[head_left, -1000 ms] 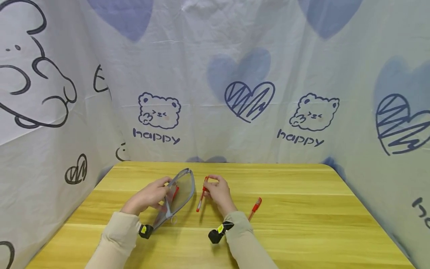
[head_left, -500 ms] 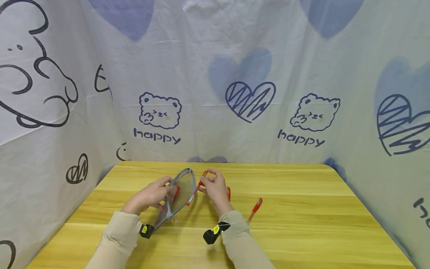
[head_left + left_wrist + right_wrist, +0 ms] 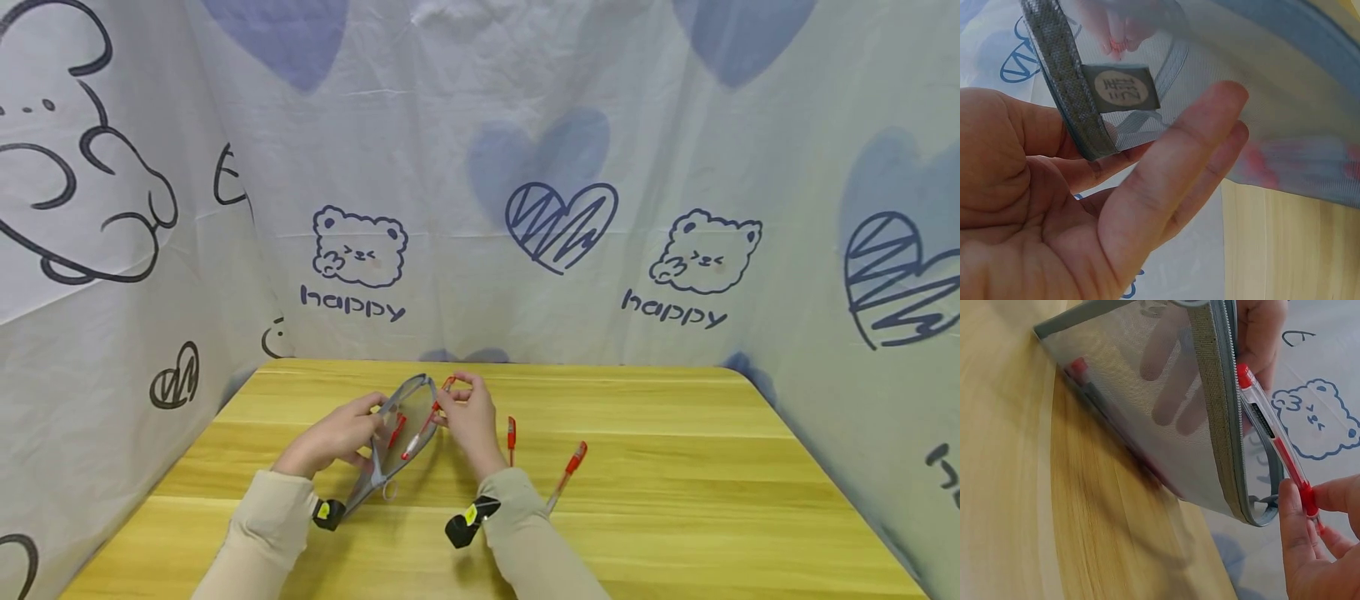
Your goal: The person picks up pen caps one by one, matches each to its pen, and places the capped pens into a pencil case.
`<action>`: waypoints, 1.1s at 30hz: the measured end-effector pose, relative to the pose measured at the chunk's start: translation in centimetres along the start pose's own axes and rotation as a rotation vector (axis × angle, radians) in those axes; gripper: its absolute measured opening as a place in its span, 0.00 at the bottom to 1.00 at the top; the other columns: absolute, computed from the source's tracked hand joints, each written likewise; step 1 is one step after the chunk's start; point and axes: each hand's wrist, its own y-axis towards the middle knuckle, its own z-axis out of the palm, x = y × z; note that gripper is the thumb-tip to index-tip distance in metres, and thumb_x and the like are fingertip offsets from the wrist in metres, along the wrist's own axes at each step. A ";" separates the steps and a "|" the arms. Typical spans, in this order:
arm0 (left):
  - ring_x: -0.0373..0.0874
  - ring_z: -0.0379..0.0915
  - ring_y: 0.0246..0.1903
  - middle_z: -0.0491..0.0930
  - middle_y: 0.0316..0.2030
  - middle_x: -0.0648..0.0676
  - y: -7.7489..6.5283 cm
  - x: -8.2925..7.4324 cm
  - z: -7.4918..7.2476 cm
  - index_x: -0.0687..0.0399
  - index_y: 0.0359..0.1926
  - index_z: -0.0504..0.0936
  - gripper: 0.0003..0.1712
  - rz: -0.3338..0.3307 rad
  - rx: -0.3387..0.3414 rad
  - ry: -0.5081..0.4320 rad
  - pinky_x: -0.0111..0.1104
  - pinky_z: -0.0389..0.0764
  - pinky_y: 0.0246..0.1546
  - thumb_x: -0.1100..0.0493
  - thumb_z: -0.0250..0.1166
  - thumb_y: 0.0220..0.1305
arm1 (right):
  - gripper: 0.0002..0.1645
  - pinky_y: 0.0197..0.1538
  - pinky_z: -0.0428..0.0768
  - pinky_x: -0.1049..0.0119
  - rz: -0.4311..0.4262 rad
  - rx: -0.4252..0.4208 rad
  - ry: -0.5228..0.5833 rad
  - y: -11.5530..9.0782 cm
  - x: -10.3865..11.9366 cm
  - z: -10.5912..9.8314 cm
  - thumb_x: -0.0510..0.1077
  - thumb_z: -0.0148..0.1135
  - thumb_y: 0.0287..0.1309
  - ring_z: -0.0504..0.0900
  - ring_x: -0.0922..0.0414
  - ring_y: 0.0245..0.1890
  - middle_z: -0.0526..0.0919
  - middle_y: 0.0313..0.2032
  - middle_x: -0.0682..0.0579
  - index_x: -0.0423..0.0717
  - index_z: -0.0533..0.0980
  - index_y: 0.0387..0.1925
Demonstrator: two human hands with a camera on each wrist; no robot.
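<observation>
My left hand (image 3: 337,435) grips the rim of a grey see-through mesh zip pouch (image 3: 1116,369), holding it tilted with its mouth apart. Some of that hand's fingers show through the mesh in the right wrist view. A fabric label (image 3: 1121,89) sits by the rim. Low inside the pouch lies at least one red pen (image 3: 1079,367). Between thumb and fingertips, my right hand (image 3: 474,423) pinches another red pen (image 3: 1272,431) with a clear barrel. Its far end points into the zipped mouth, right at the zip edge.
Two more red pens lie on the wooden table (image 3: 675,500): one (image 3: 512,435) just right of my right hand, one (image 3: 570,468) farther right, partly hidden by the sleeve. A white printed curtain (image 3: 465,317) stands behind the table.
My right hand has moved left with its pen, from beside the pouch to its mouth. A pen it covered now shows on the table. The left hand and pouch stay almost still.
</observation>
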 end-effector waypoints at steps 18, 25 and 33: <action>0.57 0.83 0.44 0.81 0.53 0.71 0.1 -0.1 0.1 0.64 0.65 0.71 0.22 0.007 -0.014 0.008 0.45 0.89 0.34 0.65 0.43 0.76 | 0.24 0.39 0.92 0.60 0.021 0.118 -0.112 -1.0 0.6 -0.2 0.35 0.66 0.70 0.90 0.42 0.40 0.84 0.43 0.42 0.35 0.75 0.65; 0.56 0.83 0.42 0.81 0.52 0.72 0.0 0.1 0.0 0.65 0.65 0.70 0.22 0.011 -0.007 -0.013 0.48 0.90 0.37 0.65 0.44 0.76 | 0.21 0.47 0.93 0.52 0.060 0.178 -0.071 -0.9 1.0 -1.8 0.36 0.64 0.73 0.89 0.40 0.48 0.82 0.44 0.45 0.38 0.76 0.64; 0.55 0.84 0.42 0.81 0.52 0.72 0.0 0.0 0.0 0.66 0.65 0.70 0.22 0.013 -0.005 -0.006 0.48 0.90 0.38 0.66 0.43 0.76 | 0.21 0.40 0.92 0.62 0.068 0.175 -0.089 -0.6 0.5 -3.9 0.37 0.63 0.74 0.88 0.45 0.45 0.81 0.45 0.45 0.38 0.76 0.64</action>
